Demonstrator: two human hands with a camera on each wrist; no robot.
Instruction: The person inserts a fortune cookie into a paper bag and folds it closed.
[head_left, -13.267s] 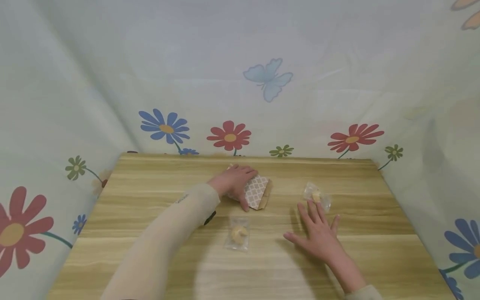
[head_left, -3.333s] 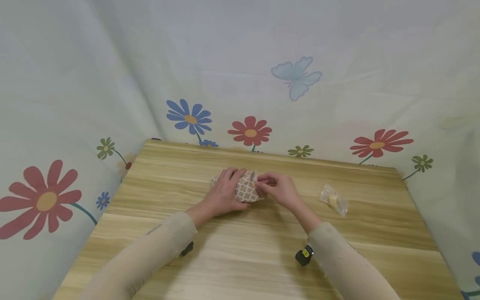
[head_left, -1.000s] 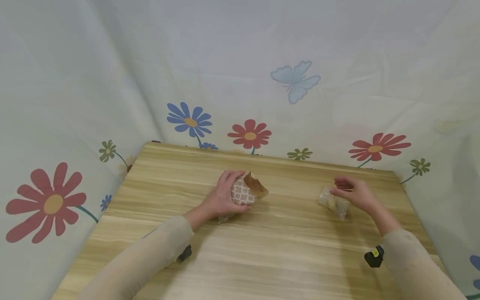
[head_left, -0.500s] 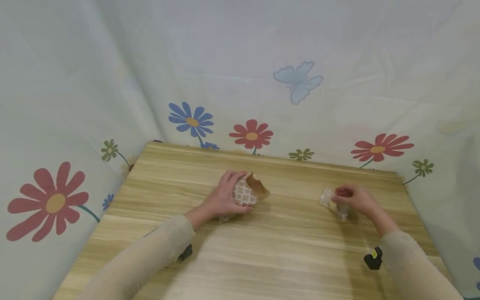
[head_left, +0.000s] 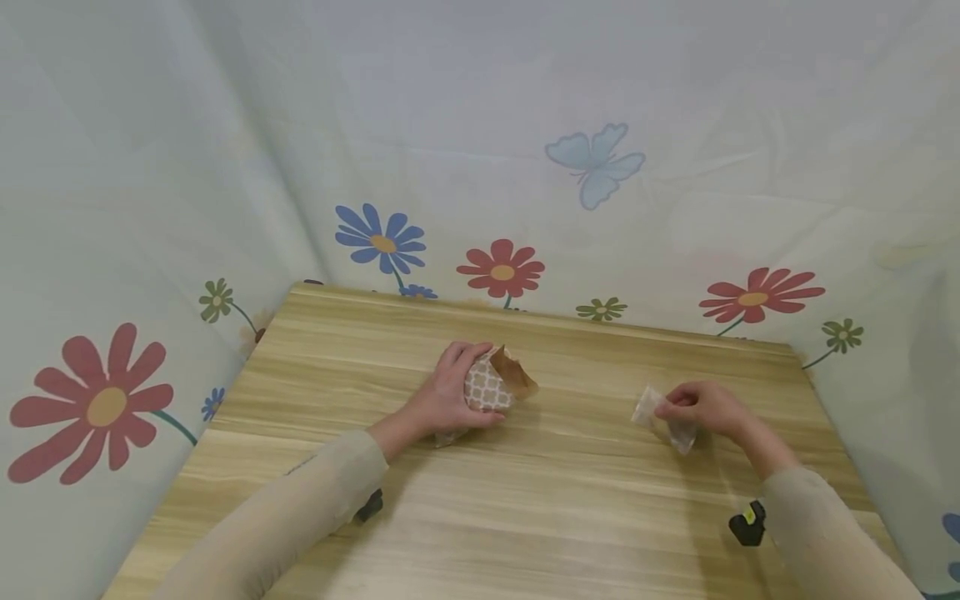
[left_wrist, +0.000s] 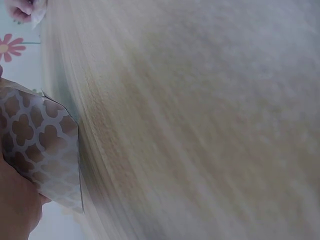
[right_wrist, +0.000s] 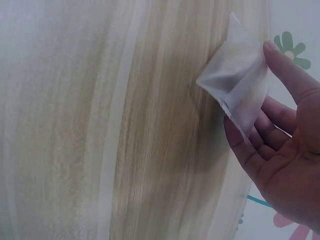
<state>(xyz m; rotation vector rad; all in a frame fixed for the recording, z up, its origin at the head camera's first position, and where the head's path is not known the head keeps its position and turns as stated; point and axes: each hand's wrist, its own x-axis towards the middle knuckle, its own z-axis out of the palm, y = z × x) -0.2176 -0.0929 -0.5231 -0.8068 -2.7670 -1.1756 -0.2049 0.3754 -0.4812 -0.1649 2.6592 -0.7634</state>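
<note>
In the head view, the left hand (head_left: 450, 396) has its grip curled around a paper bag (head_left: 487, 385) with a tan-and-white lattice print, the thumb on the near side and the fingers on the far side. The bag's ragged mouth tilts toward the right, showing brown paper inside. A bit of clear plastic (head_left: 447, 437) pokes out below the left hand; what it belongs to cannot be told. Well apart on the right, the right hand (head_left: 708, 408) pinches a clear packet (head_left: 663, 427) with something pale inside. Both hands are over a wooden surface (head_left: 480, 517), and beige sleeves (head_left: 277, 517) cover the arms. Behind stands a cloth (head_left: 450, 125) printed with flowers and a butterfly.

In the left wrist view, the bag sits at the left edge, with part of the left hand against it below. The right hand and packet show small in the top corner.

In the right wrist view, the right hand's grip is narrow, thumb and fingers on either side of the creased packet, whose contents are blurred.
</note>
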